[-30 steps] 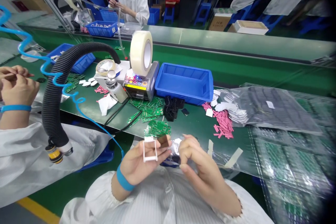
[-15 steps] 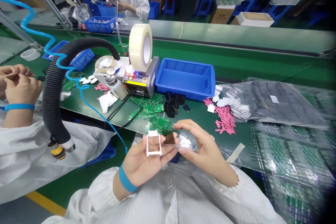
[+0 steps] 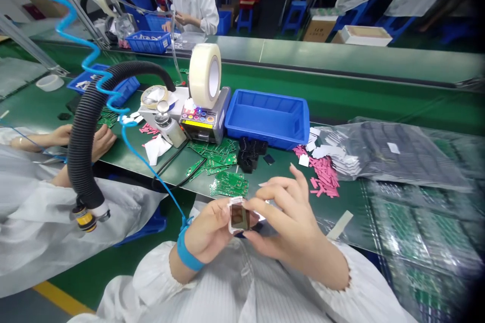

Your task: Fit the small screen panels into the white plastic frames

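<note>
White frame (image 3: 230, 222) is pinched in left hand (image 3: 206, 228), right hand (image 3: 286, 218) grips dark panel (image 3: 240, 217): apparently fitting; next move calls for alignment

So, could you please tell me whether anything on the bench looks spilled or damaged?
Nothing looks plainly damaged. The pink strips lie in a jumbled heap near the right corner of the large blue bin, as if spilled, though that may be normal here.

White frame (image 3: 230, 219) partly behind right hand (image 3: 290, 222); yellow label (image 3: 197, 124) illegible.
</note>
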Demonstrator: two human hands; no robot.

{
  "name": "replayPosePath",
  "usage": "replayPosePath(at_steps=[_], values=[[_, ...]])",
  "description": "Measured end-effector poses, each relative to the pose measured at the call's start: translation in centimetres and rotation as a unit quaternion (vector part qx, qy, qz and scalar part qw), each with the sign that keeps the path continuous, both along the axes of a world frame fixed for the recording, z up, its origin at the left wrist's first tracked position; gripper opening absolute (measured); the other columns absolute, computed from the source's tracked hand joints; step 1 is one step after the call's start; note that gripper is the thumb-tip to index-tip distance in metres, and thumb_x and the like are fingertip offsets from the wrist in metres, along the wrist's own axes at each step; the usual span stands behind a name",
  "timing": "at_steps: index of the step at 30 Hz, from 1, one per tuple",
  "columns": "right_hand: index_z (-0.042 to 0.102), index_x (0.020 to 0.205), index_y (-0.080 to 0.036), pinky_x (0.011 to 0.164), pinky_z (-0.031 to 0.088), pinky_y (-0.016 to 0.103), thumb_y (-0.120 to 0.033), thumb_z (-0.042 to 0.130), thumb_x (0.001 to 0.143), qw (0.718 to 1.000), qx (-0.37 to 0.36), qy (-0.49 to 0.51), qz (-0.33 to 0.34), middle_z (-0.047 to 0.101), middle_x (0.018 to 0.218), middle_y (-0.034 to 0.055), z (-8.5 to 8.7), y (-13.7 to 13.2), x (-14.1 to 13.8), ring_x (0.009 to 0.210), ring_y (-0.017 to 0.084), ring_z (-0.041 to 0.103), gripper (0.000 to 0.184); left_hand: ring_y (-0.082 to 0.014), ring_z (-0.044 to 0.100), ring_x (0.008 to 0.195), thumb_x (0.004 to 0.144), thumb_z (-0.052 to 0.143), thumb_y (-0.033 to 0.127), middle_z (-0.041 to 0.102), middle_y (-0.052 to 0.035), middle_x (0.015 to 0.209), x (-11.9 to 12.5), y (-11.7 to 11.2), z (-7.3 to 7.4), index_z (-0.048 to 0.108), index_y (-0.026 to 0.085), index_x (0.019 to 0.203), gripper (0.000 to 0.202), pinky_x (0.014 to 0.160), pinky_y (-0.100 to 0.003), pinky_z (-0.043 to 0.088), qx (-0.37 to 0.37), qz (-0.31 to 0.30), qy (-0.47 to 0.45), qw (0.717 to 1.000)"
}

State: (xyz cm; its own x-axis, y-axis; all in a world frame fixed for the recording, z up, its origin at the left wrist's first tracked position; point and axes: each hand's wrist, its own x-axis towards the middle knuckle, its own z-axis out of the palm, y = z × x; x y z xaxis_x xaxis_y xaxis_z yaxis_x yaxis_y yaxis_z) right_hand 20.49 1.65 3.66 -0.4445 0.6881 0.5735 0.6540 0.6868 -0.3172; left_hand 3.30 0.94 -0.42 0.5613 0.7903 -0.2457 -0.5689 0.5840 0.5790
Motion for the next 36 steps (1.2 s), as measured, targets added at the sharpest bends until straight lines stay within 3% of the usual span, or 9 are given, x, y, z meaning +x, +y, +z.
replayPosePath(at_steps=[8,14,17,20,23,26,29,32,36], values=[[0.057,0.088,-0.023,0.106,0.012,0.057,-0.040,0.060,0.079,0.997,-0.045,-0.018,0.065,0.060,0.078,0.0002,0.7,0.0,-0.1,0.085,0.021,0.050,0.019,-0.0145,0.057,0.067,0.061,0.072,0.055,0.064,-0.0048,0.069,0.0,0.6,0.3,0.072,0.013,0.077,0.045,0.065,-0.025,0.044,0.069,-0.044,0.019,0.996],[0.060,0.100,-0.021,0.106,0.017,0.057,-0.029,0.051,0.088,0.998,-0.050,0.010,0.022,0.063,0.086,0.0032,0.9,-0.7,-0.6,0.090,0.020,0.051,0.016,-0.0165,0.060,0.065,0.064,0.070,0.054,0.067,-0.0045,0.067,0.3,-0.1,-0.3,0.073,0.016,0.080,0.041,0.062,-0.027,0.047,0.067,0.029,0.038,0.997],[0.054,0.117,-0.019,0.104,0.025,0.056,-0.031,0.043,0.092,0.997,-0.070,0.007,-0.001,0.060,0.111,0.0109,-0.2,-1.7,-1.5,0.108,0.024,0.049,0.029,-0.0179,0.065,0.080,0.068,0.070,0.047,0.074,-0.0032,0.084,0.5,-0.5,-1.0,0.072,0.023,0.094,0.035,0.075,-0.028,0.049,0.021,0.071,0.009,0.997],[0.037,0.134,-0.011,0.102,0.029,0.057,-0.055,0.036,0.090,0.995,-0.092,-0.043,0.000,0.042,0.137,0.0205,-1.6,-2.0,-1.5,0.128,0.031,0.034,0.063,-0.0180,0.065,0.093,0.073,0.066,0.044,0.075,-0.0006,0.095,0.9,-0.3,-1.9,0.071,0.027,0.096,0.029,0.089,-0.032,0.047,-0.049,0.069,-0.038,0.996],[0.028,0.140,-0.010,0.103,0.032,0.051,-0.062,0.028,0.089,0.989,-0.125,-0.061,-0.058,0.042,0.139,0.0183,-3.0,-0.8,1.0,0.129,0.027,0.036,0.072,-0.0185,0.066,0.093,0.078,0.062,0.040,0.075,-0.0003,0.098,1.2,0.0,-2.7,0.070,0.027,0.099,0.026,0.093,-0.037,0.046,-0.085,0.049,-0.087,0.991],[0.050,0.125,-0.020,0.094,0.041,0.043,-0.043,0.031,0.095,0.954,-0.162,-0.044,-0.248,0.059,0.120,0.0105,-5.0,2.3,6.1,0.113,0.022,0.052,0.042,-0.0187,0.065,0.094,0.080,0.060,0.038,0.074,-0.0012,0.102,1.3,0.2,-3.3,0.069,0.027,0.103,0.026,0.093,-0.039,0.047,-0.088,0.027,-0.115,0.989],[0.059,0.111,-0.013,0.081,0.043,0.044,-0.032,0.046,0.089,0.919,-0.178,-0.050,-0.348,0.062,0.108,0.0165,-7.5,5.7,11.0,0.098,0.028,0.056,0.032,-0.0179,0.065,0.096,0.081,0.060,0.038,0.073,-0.0017,0.104,1.4,0.1,-3.7,0.068,0.027,0.104,0.027,0.094,-0.039,0.046,-0.091,0.005,-0.118,0.989],[0.063,0.099,-0.013,0.079,0.041,0.043,-0.031,0.061,0.081,0.904,-0.193,-0.061,-0.376,0.062,0.103,0.0150,-9.4,7.7,13.4,0.095,0.028,0.055,0.025,-0.0178,0.064,0.094,0.080,0.061,0.036,0.073,-0.0026,0.104,1.5,0.1,-3.9,0.069,0.025,0.102,0.026,0.093,-0.040,0.045,-0.096,-0.001,-0.111,0.989],[0.061,0.086,-0.014,0.082,0.041,0.039,-0.030,0.062,0.080,0.914,-0.209,-0.029,-0.347,0.061,0.093,0.0056,-9.8,8.3,14.1,0.090,0.020,0.055,0.017,-0.0184,0.064,0.092,0.080,0.062,0.036,0.073,-0.0037,0.102,1.5,0.3,-3.9,0.069,0.024,0.100,0.025,0.091,-0.041,0.045,-0.105,0.011,-0.104,0.989]])
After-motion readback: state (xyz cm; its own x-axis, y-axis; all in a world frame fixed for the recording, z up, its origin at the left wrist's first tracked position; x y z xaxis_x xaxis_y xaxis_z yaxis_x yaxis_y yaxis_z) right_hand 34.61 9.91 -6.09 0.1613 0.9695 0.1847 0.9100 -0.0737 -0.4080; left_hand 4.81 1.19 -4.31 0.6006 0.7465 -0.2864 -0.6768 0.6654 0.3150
